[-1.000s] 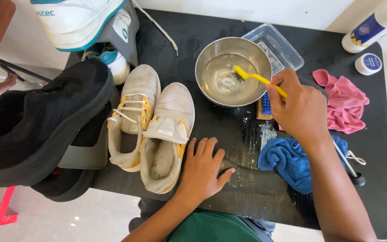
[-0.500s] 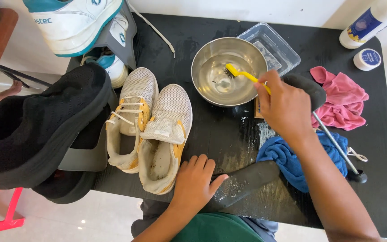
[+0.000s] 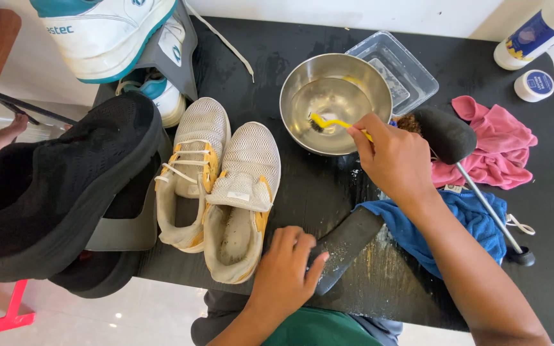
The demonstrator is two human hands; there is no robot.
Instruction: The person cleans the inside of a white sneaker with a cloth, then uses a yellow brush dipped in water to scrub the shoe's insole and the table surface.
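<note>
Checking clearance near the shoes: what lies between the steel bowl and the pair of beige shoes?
In the head view, only bare, wet black table separates the steel bowl from the pair of beige shoes.

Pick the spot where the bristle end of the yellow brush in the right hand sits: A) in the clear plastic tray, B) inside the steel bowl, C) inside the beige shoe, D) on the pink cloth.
B: the right hand holds the yellow brush with its bristle end down inside the steel bowl, clear of the pink cloth and the clear plastic tray.
</note>
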